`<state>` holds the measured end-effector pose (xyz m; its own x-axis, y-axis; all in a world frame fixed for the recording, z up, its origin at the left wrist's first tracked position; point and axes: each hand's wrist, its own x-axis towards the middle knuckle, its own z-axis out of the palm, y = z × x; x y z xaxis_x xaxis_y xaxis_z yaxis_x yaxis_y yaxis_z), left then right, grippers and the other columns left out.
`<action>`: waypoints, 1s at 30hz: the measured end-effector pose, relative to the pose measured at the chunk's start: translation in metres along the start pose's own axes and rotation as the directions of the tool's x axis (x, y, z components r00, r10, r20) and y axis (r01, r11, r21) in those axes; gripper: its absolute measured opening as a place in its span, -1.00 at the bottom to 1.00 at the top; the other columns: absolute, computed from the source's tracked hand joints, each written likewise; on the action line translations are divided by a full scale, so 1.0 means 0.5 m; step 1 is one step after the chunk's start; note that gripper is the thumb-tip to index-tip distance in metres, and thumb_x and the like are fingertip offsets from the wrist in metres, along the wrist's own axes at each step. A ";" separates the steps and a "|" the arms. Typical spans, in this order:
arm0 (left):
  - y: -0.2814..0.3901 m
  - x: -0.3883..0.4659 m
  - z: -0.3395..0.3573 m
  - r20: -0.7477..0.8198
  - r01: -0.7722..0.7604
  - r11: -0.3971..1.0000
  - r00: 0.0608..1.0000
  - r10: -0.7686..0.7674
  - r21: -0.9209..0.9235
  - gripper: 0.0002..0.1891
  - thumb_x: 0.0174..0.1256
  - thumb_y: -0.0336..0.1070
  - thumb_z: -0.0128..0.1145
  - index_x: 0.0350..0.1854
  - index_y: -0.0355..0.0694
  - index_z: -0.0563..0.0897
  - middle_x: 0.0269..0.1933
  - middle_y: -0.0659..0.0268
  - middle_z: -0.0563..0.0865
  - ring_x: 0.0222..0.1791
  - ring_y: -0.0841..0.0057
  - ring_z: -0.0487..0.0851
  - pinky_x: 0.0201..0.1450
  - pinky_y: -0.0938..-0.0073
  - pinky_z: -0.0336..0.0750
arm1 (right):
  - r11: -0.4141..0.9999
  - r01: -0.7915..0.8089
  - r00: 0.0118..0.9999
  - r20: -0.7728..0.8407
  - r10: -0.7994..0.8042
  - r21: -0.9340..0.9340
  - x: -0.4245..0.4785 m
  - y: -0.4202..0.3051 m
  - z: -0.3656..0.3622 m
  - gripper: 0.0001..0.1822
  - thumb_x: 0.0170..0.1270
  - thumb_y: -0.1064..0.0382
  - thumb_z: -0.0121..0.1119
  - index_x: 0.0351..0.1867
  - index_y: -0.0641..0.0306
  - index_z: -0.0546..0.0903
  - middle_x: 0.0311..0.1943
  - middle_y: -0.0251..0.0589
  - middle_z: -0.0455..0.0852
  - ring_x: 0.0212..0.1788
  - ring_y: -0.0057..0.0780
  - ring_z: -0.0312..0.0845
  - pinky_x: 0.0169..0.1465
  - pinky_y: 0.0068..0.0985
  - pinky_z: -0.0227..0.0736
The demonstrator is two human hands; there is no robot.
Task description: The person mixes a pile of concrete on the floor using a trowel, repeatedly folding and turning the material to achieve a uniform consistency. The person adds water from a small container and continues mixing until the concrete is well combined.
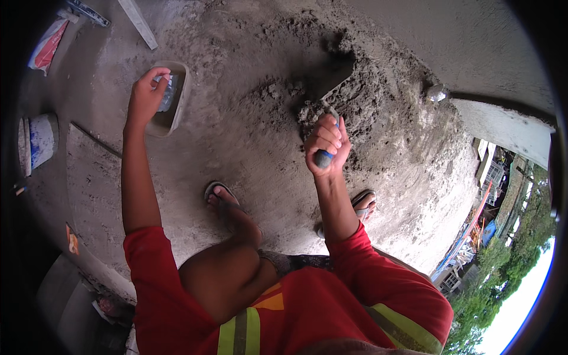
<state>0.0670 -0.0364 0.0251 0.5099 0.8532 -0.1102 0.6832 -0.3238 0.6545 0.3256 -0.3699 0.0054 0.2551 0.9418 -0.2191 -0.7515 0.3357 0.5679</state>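
Observation:
My right hand [327, 144] grips the blue and grey handle of a trowel [339, 82], whose blade lies in shadow against a heap of wet grey mortar [372, 102] on the floor. To the left, my left hand [148, 95] has its thumb and fingertips closed on a clear plastic container [167, 95], probably a cut bottle. That container is inside or just above a shallow rectangular plastic tub [183, 95] holding some liquid. The hand partly covers both the container and the tub.
A paint-smeared bucket [42, 140] lies at the far left. A wooden strip [140, 24] and a red and white bag [49, 44] are at the upper left. A crumpled clear plastic piece [436, 93] is near the wall [479, 44]. My sandalled feet stand on the rough floor, which has an edge at right.

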 end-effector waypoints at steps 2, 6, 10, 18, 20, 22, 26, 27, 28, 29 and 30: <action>0.003 0.003 0.004 -0.011 -0.016 1.000 1.000 0.016 -0.008 -0.77 0.47 -0.24 0.22 0.04 -0.22 0.72 -0.20 0.27 0.79 -0.38 0.53 0.61 -0.20 0.44 0.56 | 0.996 -0.072 0.994 0.083 0.076 -0.054 -0.027 0.046 0.025 -0.55 0.63 -0.14 -0.13 -0.24 0.22 0.46 -0.56 -0.43 0.42 -0.66 -0.65 0.29 -0.60 -0.58 0.29; -0.014 0.025 0.000 -0.017 -0.004 0.999 1.000 0.003 -0.043 -0.76 0.48 -0.22 0.21 0.04 -0.23 0.72 -0.20 0.30 0.78 -0.36 0.55 0.61 -0.19 0.45 0.54 | 0.862 -0.056 0.998 -0.016 0.055 -0.503 0.097 0.139 0.019 -0.50 0.62 -0.26 -0.20 -0.20 0.13 0.47 -0.53 -0.44 0.37 -0.60 -0.61 0.30 -0.56 -0.54 0.29; -0.001 0.053 0.021 -0.016 -0.009 0.997 1.000 0.008 -0.079 -0.74 0.49 -0.21 0.21 0.05 -0.24 0.72 -0.21 0.31 0.77 -0.33 0.57 0.60 -0.18 0.47 0.52 | 0.671 -0.139 0.942 -0.305 -0.137 -0.728 0.366 0.214 -0.085 -0.54 0.63 -0.22 -0.21 -0.25 0.10 0.44 -0.55 -0.40 0.43 -0.59 -0.52 0.32 -0.51 -0.46 0.30; -0.004 0.046 0.031 0.025 -0.041 0.998 0.999 0.043 -0.054 -0.77 0.49 -0.24 0.21 0.03 -0.25 0.73 -0.17 0.32 0.78 -0.31 0.57 0.61 -0.14 0.45 0.54 | 0.597 0.229 0.686 -0.308 -0.659 -0.769 0.589 0.135 -0.107 -0.47 0.63 -0.19 -0.24 -0.41 0.16 0.37 -0.64 -0.29 0.39 -0.68 -0.43 0.31 -0.64 -0.35 0.28; -0.013 0.026 0.029 0.054 -0.035 0.999 0.998 0.035 -0.009 -0.77 0.50 -0.24 0.21 0.04 -0.24 0.72 -0.15 0.32 0.78 -0.30 0.56 0.62 -0.13 0.45 0.54 | 0.572 0.369 0.598 -0.284 -0.749 -0.732 0.568 0.060 -0.053 -0.48 0.64 -0.18 -0.26 -0.43 0.13 0.37 -0.63 -0.32 0.39 -0.67 -0.45 0.29 -0.62 -0.38 0.28; -0.017 0.015 0.028 0.085 -0.053 0.998 0.995 0.050 0.029 -0.77 0.50 -0.24 0.21 0.05 -0.23 0.72 -0.13 0.32 0.78 -0.29 0.55 0.63 -0.13 0.45 0.54 | 0.619 0.521 0.589 -0.276 -0.759 -0.588 0.514 0.001 -0.022 -0.50 0.62 -0.19 -0.22 -0.41 0.11 0.37 -0.62 -0.37 0.40 -0.63 -0.49 0.31 -0.57 -0.43 0.29; -0.006 0.036 0.017 0.088 -0.097 0.991 0.992 0.089 0.097 -0.76 0.49 -0.24 0.21 0.06 -0.21 0.72 -0.13 0.30 0.78 -0.29 0.53 0.64 -0.15 0.42 0.56 | 0.830 0.492 0.828 -0.154 -0.539 -0.262 0.330 -0.035 -0.031 -0.54 0.59 -0.16 -0.16 -0.33 0.14 0.46 -0.58 -0.44 0.42 -0.60 -0.56 0.33 -0.54 -0.49 0.31; 0.003 0.041 0.025 0.088 -0.108 0.991 0.991 0.101 0.083 -0.76 0.50 -0.23 0.21 0.07 -0.21 0.72 -0.14 0.30 0.78 -0.29 0.53 0.64 -0.15 0.42 0.56 | 0.874 0.444 0.866 -0.155 -0.475 -0.197 0.273 -0.028 -0.032 -0.55 0.59 -0.14 -0.15 -0.30 0.16 0.49 -0.57 -0.45 0.42 -0.60 -0.58 0.33 -0.54 -0.50 0.31; 0.016 0.049 0.036 0.080 -0.119 0.991 0.990 0.114 0.067 -0.76 0.50 -0.22 0.21 0.07 -0.21 0.71 -0.14 0.30 0.78 -0.29 0.53 0.64 -0.16 0.41 0.56 | 0.909 0.391 0.897 -0.161 -0.411 -0.142 0.220 -0.016 -0.017 -0.57 0.58 -0.14 -0.13 -0.29 0.14 0.49 -0.56 -0.46 0.42 -0.61 -0.59 0.32 -0.55 -0.52 0.30; 0.028 0.054 0.040 0.071 -0.125 0.991 0.990 0.121 0.057 -0.75 0.50 -0.22 0.21 0.07 -0.22 0.71 -0.15 0.30 0.78 -0.29 0.53 0.64 -0.16 0.41 0.56 | 0.940 0.331 0.925 -0.171 -0.340 -0.081 0.166 0.002 0.001 -0.59 0.58 -0.14 -0.11 -0.28 0.12 0.49 -0.56 -0.48 0.42 -0.61 -0.60 0.31 -0.55 -0.54 0.28; 0.045 0.056 0.042 0.070 -0.147 0.988 0.987 0.143 0.047 -0.75 0.51 -0.21 0.20 0.07 -0.22 0.71 -0.16 0.30 0.77 -0.28 0.53 0.64 -0.17 0.41 0.55 | 0.973 0.228 0.963 -0.137 -0.231 -0.040 0.113 0.014 0.021 -0.60 0.57 -0.12 -0.09 -0.28 0.14 0.49 -0.55 -0.48 0.41 -0.61 -0.62 0.31 -0.55 -0.56 0.27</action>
<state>0.1077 -0.0283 0.0211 0.6375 0.7675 -0.0671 0.6251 -0.4643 0.6274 0.3412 -0.3142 0.0051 0.3360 0.8270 -0.4508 -0.6972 0.5402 0.4712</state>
